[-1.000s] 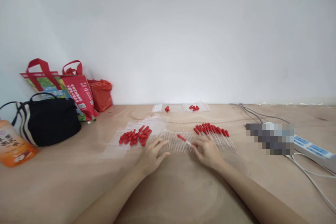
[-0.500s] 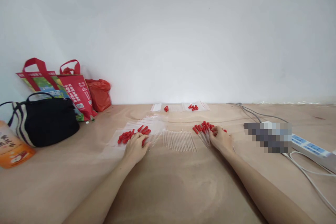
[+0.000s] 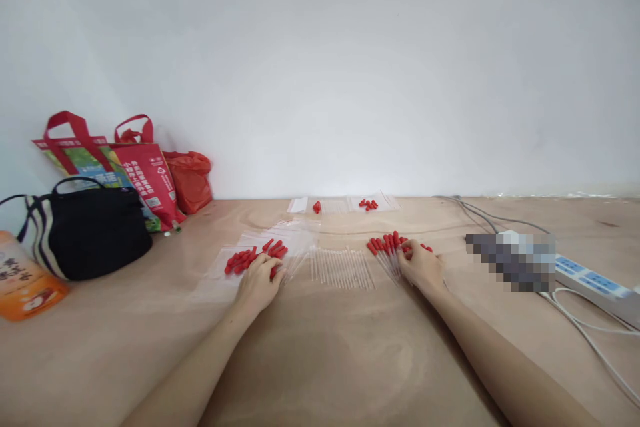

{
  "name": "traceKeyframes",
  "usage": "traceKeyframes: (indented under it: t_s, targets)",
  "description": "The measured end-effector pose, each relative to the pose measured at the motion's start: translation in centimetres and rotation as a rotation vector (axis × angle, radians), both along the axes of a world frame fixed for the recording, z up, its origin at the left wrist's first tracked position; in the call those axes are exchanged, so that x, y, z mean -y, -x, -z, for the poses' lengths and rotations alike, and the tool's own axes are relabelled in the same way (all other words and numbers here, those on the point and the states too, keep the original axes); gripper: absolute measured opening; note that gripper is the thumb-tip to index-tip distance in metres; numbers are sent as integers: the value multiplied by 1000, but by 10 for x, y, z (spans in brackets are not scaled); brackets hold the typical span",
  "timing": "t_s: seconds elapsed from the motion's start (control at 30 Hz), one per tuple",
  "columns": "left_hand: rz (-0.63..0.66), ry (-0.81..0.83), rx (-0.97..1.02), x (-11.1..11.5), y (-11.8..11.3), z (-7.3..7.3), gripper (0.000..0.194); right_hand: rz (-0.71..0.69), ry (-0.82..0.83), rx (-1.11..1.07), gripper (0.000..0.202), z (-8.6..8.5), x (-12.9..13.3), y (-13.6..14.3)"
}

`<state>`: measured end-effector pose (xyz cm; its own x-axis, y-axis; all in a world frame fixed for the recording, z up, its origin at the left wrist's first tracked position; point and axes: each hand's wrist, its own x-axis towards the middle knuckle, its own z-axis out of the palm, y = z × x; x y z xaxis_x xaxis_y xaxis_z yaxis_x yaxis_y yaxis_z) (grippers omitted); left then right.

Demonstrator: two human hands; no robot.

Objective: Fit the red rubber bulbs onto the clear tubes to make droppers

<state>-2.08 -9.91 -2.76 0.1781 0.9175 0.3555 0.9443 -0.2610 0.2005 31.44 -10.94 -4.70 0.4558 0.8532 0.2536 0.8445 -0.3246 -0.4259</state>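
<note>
My left hand [image 3: 260, 281] rests at the right edge of a pile of red caps [image 3: 242, 259] on a clear plastic bag [image 3: 215, 280]; its fingers are bent, with red showing by the fingertips. Several thin clear sticks [image 3: 343, 267] lie side by side between the hands. A fan of red-capped sticks [image 3: 385, 245] is right of them. My right hand [image 3: 421, 267] is over the right part of that fan, thumb and fingers curled together. What its fingertips hold is too small to make out.
Near the wall lies another clear bag [image 3: 387, 203] with red caps. Left are a black bag [image 3: 95, 233], a red shopping bag [image 3: 145, 177], a red plastic bag [image 3: 189, 180] and an orange pouch [image 3: 30, 280]. A power strip [image 3: 593, 280] with cables is right.
The red caps beside my right fingertips have shifted slightly. Both hands stay in nearly the same places.
</note>
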Motion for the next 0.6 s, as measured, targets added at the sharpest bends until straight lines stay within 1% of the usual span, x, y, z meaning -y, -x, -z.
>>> traceKeyframes:
  t_s: [0.1,0.2,0.27,0.33,0.43,0.5,0.6]
  targets:
    - [-30,22,19,0,1,-1,15,-6,-14,27,26,1,1,-1]
    - [-42,34,36,-1,1,-1,12,-22,-84,84,28,-1,3,3]
    - [-44,35,48,-1,2,-1,10,-88,-127,127,26,-3,7,11]
    - [-41,33,63,-2,3,0,8,-189,-143,151,25,-4,10,22]
    - [-37,30,89,-3,3,1,8,-296,-108,156,26,-5,14,40]
    - [-34,28,100,-2,2,1,8,-305,-55,157,26,-6,15,50]
    - [-32,28,98,-1,0,1,8,-287,31,160,27,-8,15,57]
